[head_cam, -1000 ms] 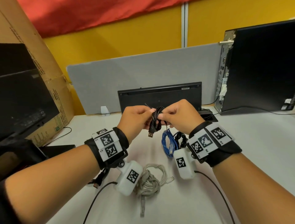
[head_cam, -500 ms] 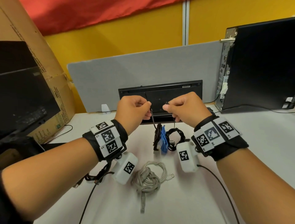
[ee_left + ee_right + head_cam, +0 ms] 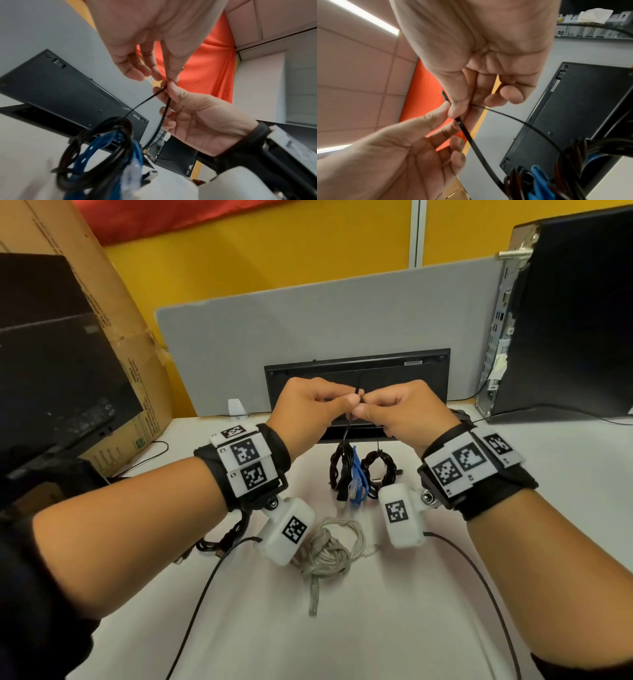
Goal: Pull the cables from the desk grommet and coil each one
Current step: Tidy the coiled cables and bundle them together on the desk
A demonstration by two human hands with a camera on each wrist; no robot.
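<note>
Both hands are raised over the white desk [image 3: 513,508] and meet fingertip to fingertip. My left hand [image 3: 346,402] and right hand [image 3: 364,408] each pinch an end of a thin black tie [image 3: 145,100]. The tie's two strands [image 3: 467,134] run down to a coiled black cable [image 3: 337,465], which hangs just under the hands. A blue cable coil [image 3: 358,477] lies against it. Whether the tie also passes round the blue coil I cannot tell. A braided black coil [image 3: 380,467] stands right of them.
A grey cable bundle [image 3: 329,549] lies nearer me, between the wrists. Loose black cable with plugs [image 3: 222,546] lies under the left forearm. A black keyboard [image 3: 356,371] leans on the grey divider. A computer tower [image 3: 565,320] stands at right, a monitor [image 3: 51,378] and a cardboard box at left.
A second ago both hands held the black coil itself. They then let it drop onto the tie, and now the fingertips have come together on the tie's ends.
</note>
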